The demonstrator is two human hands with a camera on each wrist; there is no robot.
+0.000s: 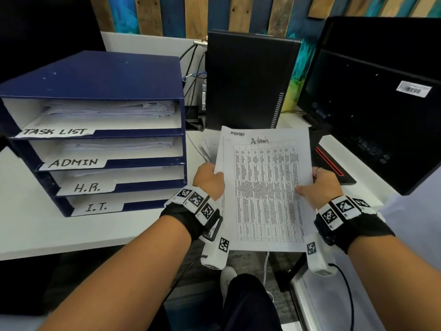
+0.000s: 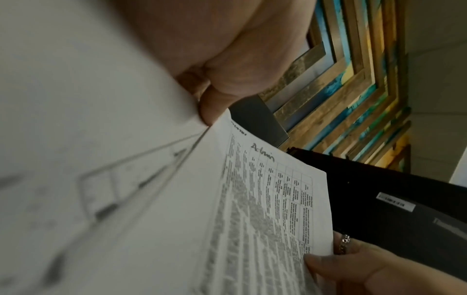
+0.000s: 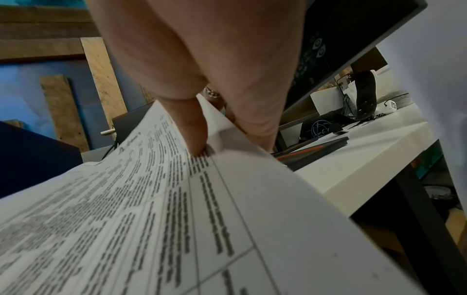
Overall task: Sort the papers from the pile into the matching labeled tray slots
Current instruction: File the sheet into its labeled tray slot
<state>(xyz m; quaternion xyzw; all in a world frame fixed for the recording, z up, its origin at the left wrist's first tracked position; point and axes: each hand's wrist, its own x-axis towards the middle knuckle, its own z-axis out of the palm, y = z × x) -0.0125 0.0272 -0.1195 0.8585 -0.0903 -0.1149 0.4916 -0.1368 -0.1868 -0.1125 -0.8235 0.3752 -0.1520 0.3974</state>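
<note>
A blue four-slot tray (image 1: pixel 95 77) stands on the white desk (image 1: pixel 47 230) at the left, labeled TASK LIST, ADMIN (image 1: pixel 74 162), H.R. and I.T. from top to bottom. Each of the upper three slots holds some paper. In front of me I hold a stack of papers; the top sheet (image 1: pixel 265 187) is a printed table headed "Admin". My left hand (image 1: pixel 210 180) grips the stack's left edge. My right hand (image 1: pixel 319 185) pinches the top sheet's (image 3: pixel 177 209) right edge, thumb (image 3: pixel 192 127) on top. Under the top sheet lie more sheets (image 2: pixel 88 179).
A black computer tower (image 1: pixel 248 80) stands behind the papers, with cables to its left. A black monitor (image 1: pixel 381 103) fills the right side, with a dark flat device with a red stripe (image 1: pixel 334 168) at its base. My knees and the floor show below the desk edge.
</note>
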